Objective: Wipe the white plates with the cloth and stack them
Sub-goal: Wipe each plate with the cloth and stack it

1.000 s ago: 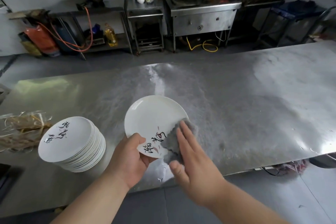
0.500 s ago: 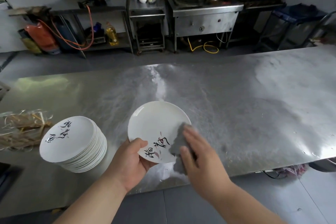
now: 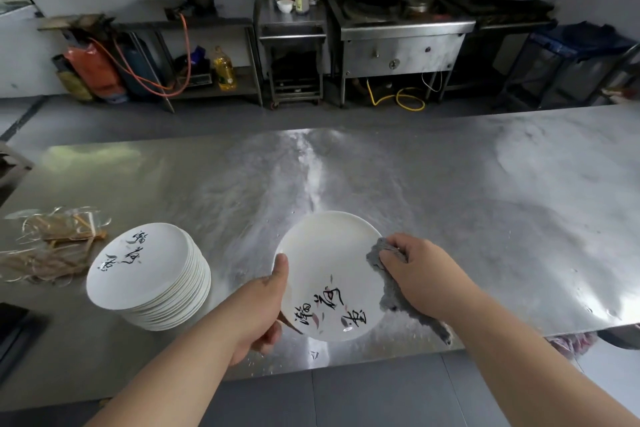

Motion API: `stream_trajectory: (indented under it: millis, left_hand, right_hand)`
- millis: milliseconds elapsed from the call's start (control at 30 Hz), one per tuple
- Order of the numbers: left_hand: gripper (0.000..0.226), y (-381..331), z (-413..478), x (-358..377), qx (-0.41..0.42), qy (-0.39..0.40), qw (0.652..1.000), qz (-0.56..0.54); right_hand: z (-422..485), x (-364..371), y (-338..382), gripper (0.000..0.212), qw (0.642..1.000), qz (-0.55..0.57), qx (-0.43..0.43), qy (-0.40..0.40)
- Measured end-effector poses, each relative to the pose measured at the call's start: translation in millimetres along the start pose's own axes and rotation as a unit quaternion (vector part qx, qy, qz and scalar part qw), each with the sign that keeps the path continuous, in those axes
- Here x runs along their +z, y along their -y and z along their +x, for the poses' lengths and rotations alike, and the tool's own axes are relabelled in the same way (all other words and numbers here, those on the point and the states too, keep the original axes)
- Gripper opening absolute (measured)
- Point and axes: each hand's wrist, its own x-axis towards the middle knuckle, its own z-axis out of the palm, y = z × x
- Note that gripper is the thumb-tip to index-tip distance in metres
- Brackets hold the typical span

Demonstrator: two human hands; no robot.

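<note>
A white plate (image 3: 325, 263) with black calligraphy near its front rim is held just above the steel table (image 3: 450, 204). My left hand (image 3: 258, 308) grips its left rim, thumb on top. My right hand (image 3: 420, 274) holds a grey cloth (image 3: 391, 302) against the plate's right rim, fingers curled over it; the cloth's tail hangs down toward the table's front edge. A stack of several matching white plates (image 3: 149, 277) stands on the table to the left, apart from both hands.
A clear bag of wooden sticks (image 3: 52, 250) lies at the far left behind the stack. The table's front edge runs just below my wrists. Beyond the table are a stove (image 3: 398, 35), shelves, gas bottles and an oil bottle (image 3: 224, 69).
The plate has turned so its calligraphy faces me, and my left hand now grips the left rim. My right hand slid the cloth from the front of the plate to its right rim.
</note>
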Motion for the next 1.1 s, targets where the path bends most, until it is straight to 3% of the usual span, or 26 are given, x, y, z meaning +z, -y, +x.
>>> stream_trajectory:
  millis: [67,133,200,267,300,367,467,533,633,733,833,933,1033,1100]
  left_hand:
    - [0.113,-4.4,-0.5,-0.5,-0.029,0.116,0.979,-0.166]
    - [0.110,-10.8,-1.8,0.1,-0.023,0.157,0.926,-0.342]
    - [0.084,-16.3,-6.1,2.9,0.002,0.132,0.868,-0.479]
    - [0.040,-22.0,-13.3,4.0,0.059,0.111,0.835,-0.536]
    - [0.029,-22.3,-14.8,3.0,0.075,0.113,0.822,-0.553]
    - [0.027,-23.5,-15.4,1.8,0.083,0.104,0.816,-0.562]
    - [0.043,-25.3,-16.0,0.2,0.115,0.068,0.849,-0.511]
    - [0.037,-25.9,-17.9,-0.6,0.151,0.061,0.851,-0.499]
    - [0.030,-25.3,-22.2,0.5,0.187,0.060,0.847,-0.494]
    - [0.028,-23.9,-23.4,8.0,0.207,0.083,0.841,-0.494]
    - [0.028,-24.5,-27.4,17.4,0.227,0.120,0.836,-0.485]
    - [0.035,-23.1,-32.0,22.3,0.234,0.141,0.834,-0.480]
    - [0.043,-20.0,-38.3,25.0,0.252,0.158,0.836,-0.462]
    - [0.046,-19.3,-42.2,23.9,0.254,0.145,0.836,-0.464]
  right_hand:
    - [-5.3,5.9,1.6,0.017,0.998,0.006,-0.030,-0.046]
    - [-12.4,10.9,3.7,0.023,0.990,0.062,-0.073,-0.103]
    - [-22.2,16.6,4.4,0.037,0.972,0.160,-0.118,-0.126]
    - [-32.1,20.9,2.3,0.048,0.956,0.228,-0.137,-0.123]
    - [-35.1,22.1,0.7,0.050,0.949,0.257,-0.138,-0.116]
    - [-34.9,20.3,-3.6,0.052,0.947,0.280,-0.130,-0.093]
    - [-31.1,6.7,-3.3,0.057,0.959,0.235,-0.122,-0.099]
    - [-33.1,-4.9,1.5,0.062,0.959,0.214,-0.139,-0.125]
    - [-42.9,-16.0,15.4,0.054,0.949,0.126,-0.241,-0.159]
    - [-52.9,-1.9,34.3,0.046,0.932,-0.009,-0.334,-0.138]
    - [-63.8,29.9,46.7,0.069,0.907,-0.175,-0.380,-0.054]
    - [-61.0,38.1,49.0,0.097,0.873,-0.281,-0.398,-0.027]
    - [-42.7,27.5,52.5,0.102,0.855,-0.324,-0.402,-0.045]
    - [-30.3,17.1,54.5,0.105,0.862,-0.350,-0.364,-0.043]
